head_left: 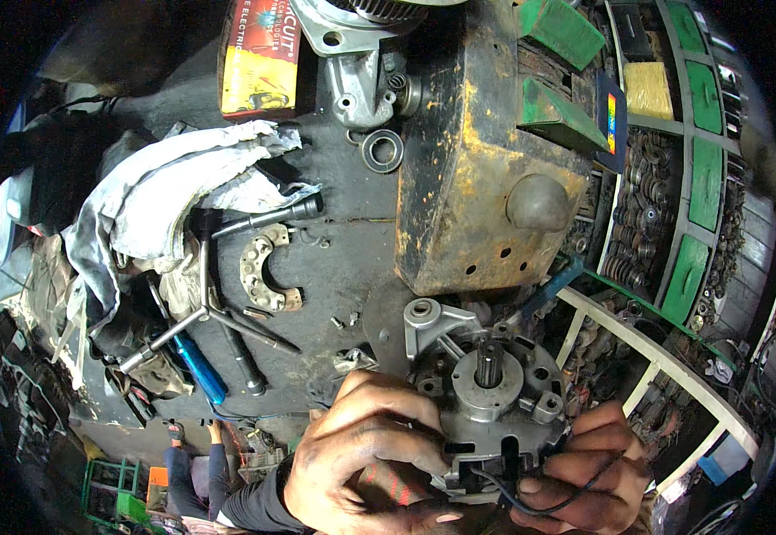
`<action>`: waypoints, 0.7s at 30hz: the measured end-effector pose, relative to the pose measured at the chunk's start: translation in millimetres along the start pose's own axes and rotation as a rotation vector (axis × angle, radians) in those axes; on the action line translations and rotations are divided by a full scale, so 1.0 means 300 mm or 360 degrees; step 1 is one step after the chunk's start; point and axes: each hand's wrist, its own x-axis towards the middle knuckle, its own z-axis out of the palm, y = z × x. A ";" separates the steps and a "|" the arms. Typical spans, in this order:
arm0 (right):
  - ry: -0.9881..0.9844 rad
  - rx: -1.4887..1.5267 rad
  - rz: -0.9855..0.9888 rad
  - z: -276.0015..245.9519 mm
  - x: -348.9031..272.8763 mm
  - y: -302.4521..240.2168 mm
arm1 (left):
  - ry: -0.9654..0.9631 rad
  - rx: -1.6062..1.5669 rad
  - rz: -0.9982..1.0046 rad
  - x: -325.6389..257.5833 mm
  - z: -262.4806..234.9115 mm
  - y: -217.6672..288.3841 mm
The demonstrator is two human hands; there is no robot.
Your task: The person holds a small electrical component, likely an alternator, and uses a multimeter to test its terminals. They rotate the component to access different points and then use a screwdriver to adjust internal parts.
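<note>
My left hand [365,450] grips the near left side of a grey metal alternator housing [486,392] with a splined shaft standing up in its middle. My right hand [588,473] holds the housing's near right side, with a thin black wire [539,504] looped across its fingers. The housing rests at the front edge of a dark, greasy workbench [343,250], tilted a little toward me.
On the bench lie a three-way socket wrench [205,308], a blue-handled tool [199,367], a curved rectifier plate [263,266], a bearing ring [381,150], dirty rags [183,187], a red and yellow box [261,58] and a rusty metal block [481,169]. Parts shelves [673,205] stand to the right.
</note>
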 end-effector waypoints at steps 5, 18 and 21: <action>0.0054 0.0005 0.0053 0.013 -0.006 0.005 | 0.0076 -0.0022 0.0145 0.019 0.003 0.006; 0.0072 0.0083 0.0397 0.019 -0.079 0.007 | 0.0333 0.0076 0.0297 -0.038 0.067 -0.055; 0.0159 0.0097 0.0630 0.028 -0.104 -0.030 | 0.0432 0.0031 0.0300 -0.049 0.084 -0.057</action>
